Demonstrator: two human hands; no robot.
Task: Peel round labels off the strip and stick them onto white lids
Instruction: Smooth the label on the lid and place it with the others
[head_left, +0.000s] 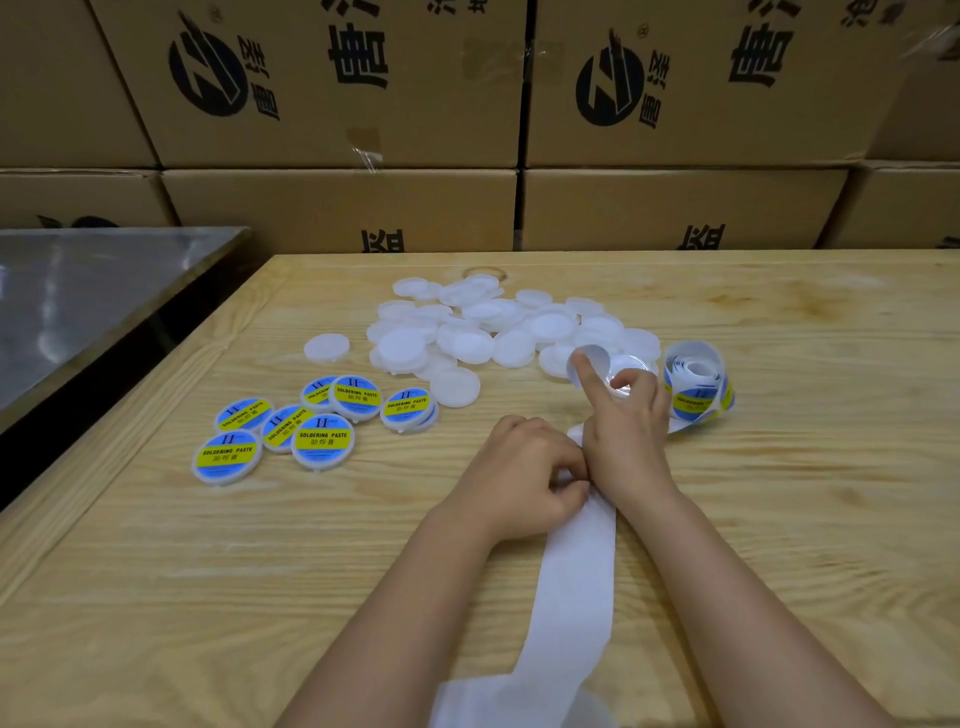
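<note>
Sticking comes next, we judge: our right hand (626, 434) carries a peeled round label (595, 359) on its raised index fingertip (582, 372), while its thumb and curled fingers (643, 382) pinch a smooth white lid (629, 370) beside the pile (467, 332). Our left hand (522, 478) pinches the slick paper strip (576, 571) against the wooden table (208, 597). We must centre the label, then press it flat.

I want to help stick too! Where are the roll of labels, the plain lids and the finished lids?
Roll of labels (696, 401): head view, its outer wrap.
Plain lids (470, 345): head view, top of a mid-pile lid.
Finished lids (322, 440): head view, one front lid's label.
</note>
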